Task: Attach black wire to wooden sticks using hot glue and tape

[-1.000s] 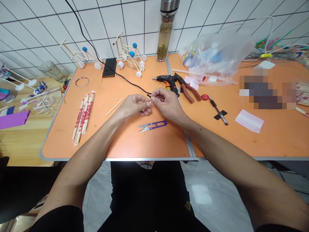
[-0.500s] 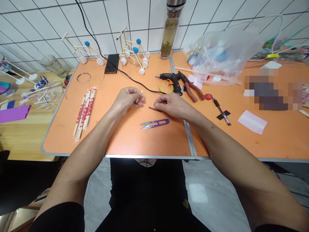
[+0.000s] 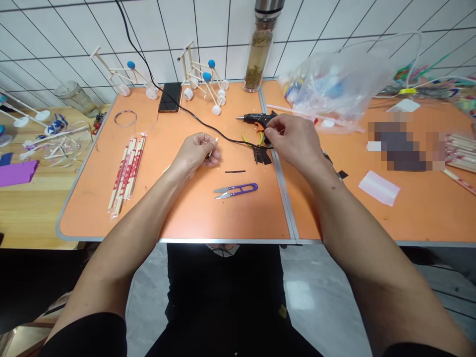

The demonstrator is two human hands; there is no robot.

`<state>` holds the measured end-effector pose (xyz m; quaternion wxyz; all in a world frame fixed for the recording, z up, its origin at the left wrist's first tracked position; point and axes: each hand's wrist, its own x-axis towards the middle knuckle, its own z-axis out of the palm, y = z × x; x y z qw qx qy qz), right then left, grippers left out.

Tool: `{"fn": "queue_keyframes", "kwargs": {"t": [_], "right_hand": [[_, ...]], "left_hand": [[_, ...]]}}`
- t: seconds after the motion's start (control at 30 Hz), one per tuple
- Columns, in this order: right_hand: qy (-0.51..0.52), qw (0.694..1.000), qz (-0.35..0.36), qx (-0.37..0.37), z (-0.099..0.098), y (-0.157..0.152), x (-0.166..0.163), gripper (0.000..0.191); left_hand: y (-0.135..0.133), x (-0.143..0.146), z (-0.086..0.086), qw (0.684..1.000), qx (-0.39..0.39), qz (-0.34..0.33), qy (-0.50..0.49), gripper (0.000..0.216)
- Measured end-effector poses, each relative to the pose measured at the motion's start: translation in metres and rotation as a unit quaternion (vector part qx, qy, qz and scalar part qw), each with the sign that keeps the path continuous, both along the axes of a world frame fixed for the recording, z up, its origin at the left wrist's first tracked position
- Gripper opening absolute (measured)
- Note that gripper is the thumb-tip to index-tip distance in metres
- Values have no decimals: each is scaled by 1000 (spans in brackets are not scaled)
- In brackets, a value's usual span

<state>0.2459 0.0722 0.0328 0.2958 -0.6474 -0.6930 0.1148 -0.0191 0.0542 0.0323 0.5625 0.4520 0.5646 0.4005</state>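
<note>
My left hand (image 3: 196, 151) rests on the orange table (image 3: 193, 213), fingers curled around a short wooden stick (image 3: 213, 145) whose pale tip pokes out. My right hand (image 3: 293, 139) is over the black glue gun (image 3: 256, 120), fingers closing on its handle; the grip itself is partly hidden. A thin black strip (image 3: 235, 171) lies loose on the table between the hands. Purple thread snips (image 3: 236, 190) lie just below it.
A black cord (image 3: 208, 131) runs from the wall to the glue gun. Wrapped chopsticks (image 3: 127, 169) lie at left, a phone (image 3: 170, 96) and stick models (image 3: 203, 79) at the back, a glass bottle (image 3: 258, 49), a plastic bag (image 3: 334, 89), pink paper (image 3: 378, 187).
The hands, together a second ago, have parted. My right hand dropped the black strip on the table and moved up-right to the glue gun. My left hand stayed holding the stick.
</note>
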Motion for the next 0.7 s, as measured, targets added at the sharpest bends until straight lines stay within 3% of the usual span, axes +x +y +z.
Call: {"fn": "queue_keyframes", "kwargs": {"t": [0.13, 0.3, 0.5, 0.6, 0.7], "right_hand": [[-5, 999, -30, -28, -12, 33, 17, 4], [-21, 997, -56, -55, -27, 57, 14, 24], [-35, 993, -98, -49, -29, 54, 3, 41], [37, 993, -105, -36, -25, 51, 4, 39], [243, 966, -59, -65, -21, 50, 4, 19]], "left_hand": [[6, -4, -4, 999, 7, 30, -14, 20], [11, -7, -5, 998, 0, 44, -34, 22], [9, -6, -1, 998, -10, 51, -45, 18], [8, -6, -1, 997, -7, 57, -50, 18], [9, -6, -2, 997, -4, 63, -53, 20]]}}
